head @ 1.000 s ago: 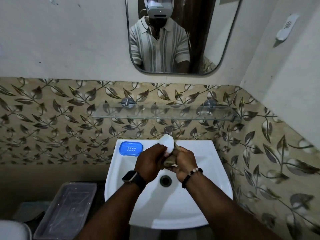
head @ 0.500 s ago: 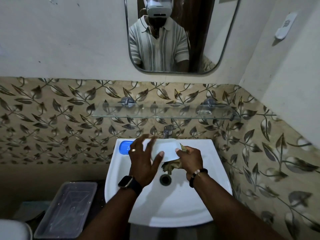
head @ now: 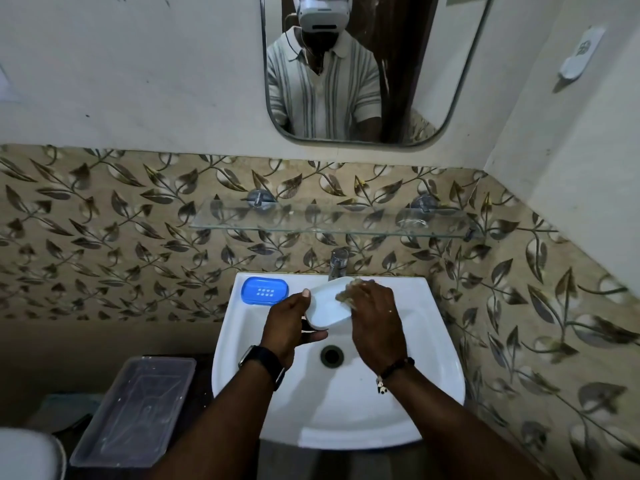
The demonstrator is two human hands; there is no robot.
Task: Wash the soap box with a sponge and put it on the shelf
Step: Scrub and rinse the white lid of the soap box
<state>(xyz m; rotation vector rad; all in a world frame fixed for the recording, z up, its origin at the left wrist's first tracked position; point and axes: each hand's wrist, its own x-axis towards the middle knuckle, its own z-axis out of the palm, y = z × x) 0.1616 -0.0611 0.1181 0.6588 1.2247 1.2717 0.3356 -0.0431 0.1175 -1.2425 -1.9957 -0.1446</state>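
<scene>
Over the white sink (head: 426,344), my left hand (head: 289,320) grips the left end of a white soap box part (head: 327,308), holding it tilted under the tap (head: 337,263). My right hand (head: 375,313) presses a brownish sponge (head: 346,294) against the box's upper right edge; most of the sponge is hidden under the fingers. A blue perforated soap box insert (head: 265,289) lies on the sink's back left ledge. The glass shelf (head: 329,220) runs along the tiled wall above the tap with nothing on it.
A clear plastic tub (head: 135,410) sits to the left of the sink, with a white object (head: 27,452) at the bottom left corner. A mirror (head: 367,67) hangs above the shelf. The tiled wall closes in on the right.
My left hand, open half a second ago, has closed on the white box again. My right hand has moved the sponge up onto the box's edge.
</scene>
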